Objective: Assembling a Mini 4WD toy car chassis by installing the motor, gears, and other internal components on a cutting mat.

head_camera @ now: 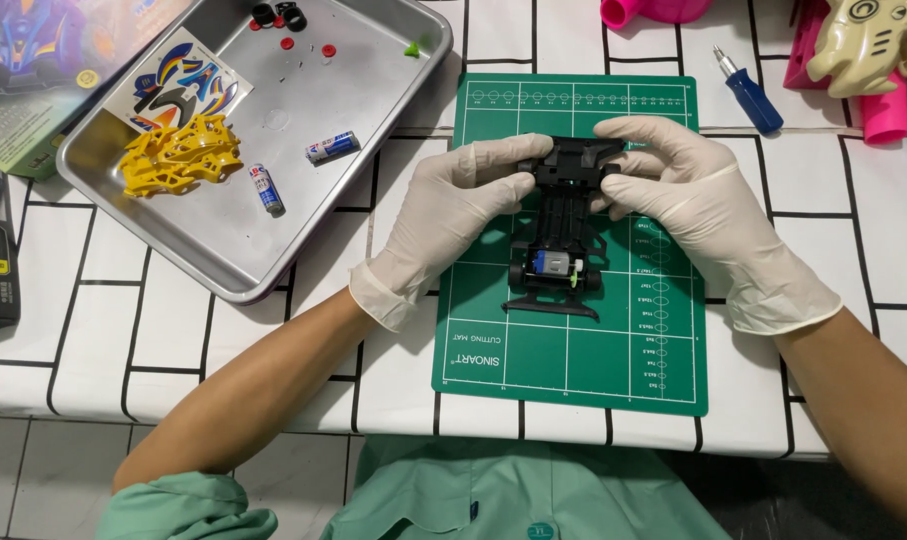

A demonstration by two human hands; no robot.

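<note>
A black toy car chassis [560,235] with a small silver motor at its near end lies lengthwise on a green cutting mat [493,340]. Both my hands wear white gloves. My left hand [448,205] grips the chassis's far end from the left, thumb and fingers pinched on it. From the right, my right hand [683,195] holds the same far end, fingers over the top. The near wheels rest on the mat.
A metal tray [213,250] at the left holds a yellow car body [178,155], two batteries [266,188], a sticker sheet [178,90] and small red and black parts. A blue-handled screwdriver [748,95] lies at the far right, beside pink toys [878,115]. Boxes sit at the far left.
</note>
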